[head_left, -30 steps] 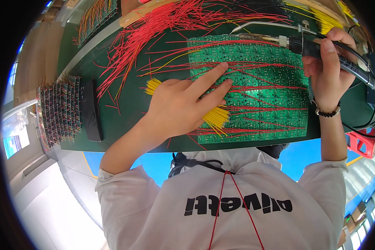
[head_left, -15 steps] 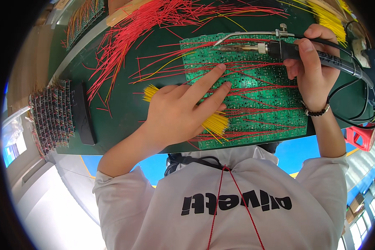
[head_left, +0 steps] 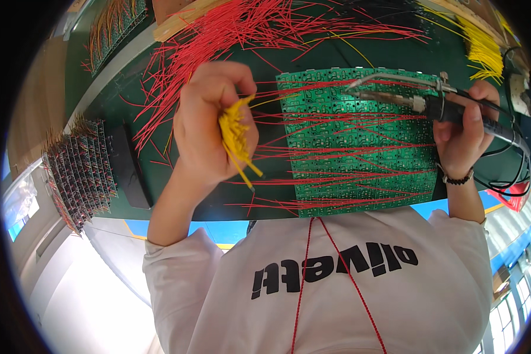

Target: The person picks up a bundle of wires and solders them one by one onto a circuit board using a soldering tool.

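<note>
Yellow wires point(head_left: 235, 128) are clenched in left hand point(head_left: 202, 121), nine o'clock of circuit board point(head_left: 360, 134); soldering iron point(head_left: 435, 109) gripped in right hand point(head_left: 463, 141), three o'clock.

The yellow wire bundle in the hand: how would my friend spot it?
Find the dark green table, then the circuit board on it. Left of that, the left hand grips the bundle. Unlike the yellow wires lying far right, it's held.

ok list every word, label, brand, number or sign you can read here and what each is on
White cloth shirt: one large black word, upside down, not copied here.
Green rectangular circuit-board panel: any lettering too small to read.
Black-handled, metal-tipped soldering iron in the right hand: no legible lettering.
</note>
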Demonstrator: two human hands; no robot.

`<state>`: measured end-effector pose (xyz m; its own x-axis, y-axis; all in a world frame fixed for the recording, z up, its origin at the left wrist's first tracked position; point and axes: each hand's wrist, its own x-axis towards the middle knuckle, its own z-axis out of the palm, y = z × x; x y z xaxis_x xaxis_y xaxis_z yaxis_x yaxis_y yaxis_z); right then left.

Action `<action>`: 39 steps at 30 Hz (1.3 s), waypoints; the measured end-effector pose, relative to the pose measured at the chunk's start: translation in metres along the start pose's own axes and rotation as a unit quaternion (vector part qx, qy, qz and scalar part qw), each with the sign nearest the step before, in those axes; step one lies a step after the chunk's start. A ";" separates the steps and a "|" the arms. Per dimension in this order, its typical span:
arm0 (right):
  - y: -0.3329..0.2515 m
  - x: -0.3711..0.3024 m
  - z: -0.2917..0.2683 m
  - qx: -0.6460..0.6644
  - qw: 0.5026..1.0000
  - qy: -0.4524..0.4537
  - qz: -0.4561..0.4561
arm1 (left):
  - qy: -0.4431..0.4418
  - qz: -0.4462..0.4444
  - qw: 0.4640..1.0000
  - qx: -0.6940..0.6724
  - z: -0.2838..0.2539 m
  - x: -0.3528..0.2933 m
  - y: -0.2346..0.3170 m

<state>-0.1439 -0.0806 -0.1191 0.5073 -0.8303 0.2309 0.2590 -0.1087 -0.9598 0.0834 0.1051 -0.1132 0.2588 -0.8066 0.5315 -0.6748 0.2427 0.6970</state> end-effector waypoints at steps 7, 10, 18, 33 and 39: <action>0.002 -0.001 0.001 0.049 0.996 -0.074 -0.007 | 0.037 0.093 0.989 0.107 -0.002 -0.004 -0.013; -0.001 0.000 0.001 0.007 0.998 -0.059 -0.006 | 0.033 0.049 0.994 0.093 -0.005 -0.008 -0.008; -0.011 0.003 -0.001 -0.041 0.991 0.089 -0.088 | -0.069 0.076 0.988 0.118 0.009 0.008 0.007; 0.011 -0.009 0.000 -0.075 0.991 -0.039 -0.103 | -0.114 0.032 0.988 0.100 0.030 0.002 -0.010; 0.017 -0.001 -0.006 -0.165 0.971 -0.052 -0.163 | -0.115 -0.004 0.990 0.081 0.033 0.002 -0.011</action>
<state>-0.1446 -0.0845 -0.1366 0.5270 -0.6643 0.5301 0.1519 -0.5401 -0.8278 0.0691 0.0828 -0.1356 0.1129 -0.9142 0.3891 -0.7798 0.1612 0.6049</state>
